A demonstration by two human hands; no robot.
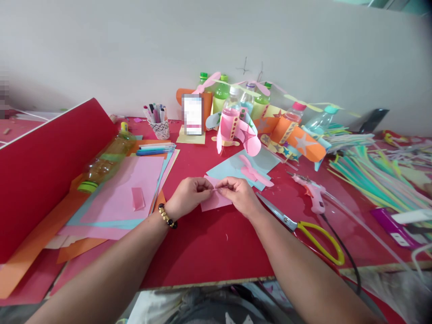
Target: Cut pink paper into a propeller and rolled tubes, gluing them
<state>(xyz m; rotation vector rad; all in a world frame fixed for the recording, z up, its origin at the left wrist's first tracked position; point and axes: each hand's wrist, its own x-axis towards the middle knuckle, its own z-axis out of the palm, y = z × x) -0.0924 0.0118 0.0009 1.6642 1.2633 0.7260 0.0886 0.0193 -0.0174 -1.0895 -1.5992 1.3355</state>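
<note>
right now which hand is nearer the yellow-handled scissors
Right: the right hand is close beside the blade end of the yellow-handled scissors; the left hand is farther away, across the small pink paper from them.

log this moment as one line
left hand: pinched | right hand: pinched | between them: too small to tell | beneath: square pink paper | beside right forearm: yellow-handled metal scissors

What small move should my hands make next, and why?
Perhaps open your right hand a little to check the work: it and your left hand nearly meet over the small pink sheet, pinching a small piece that they mostly hide.
</note>
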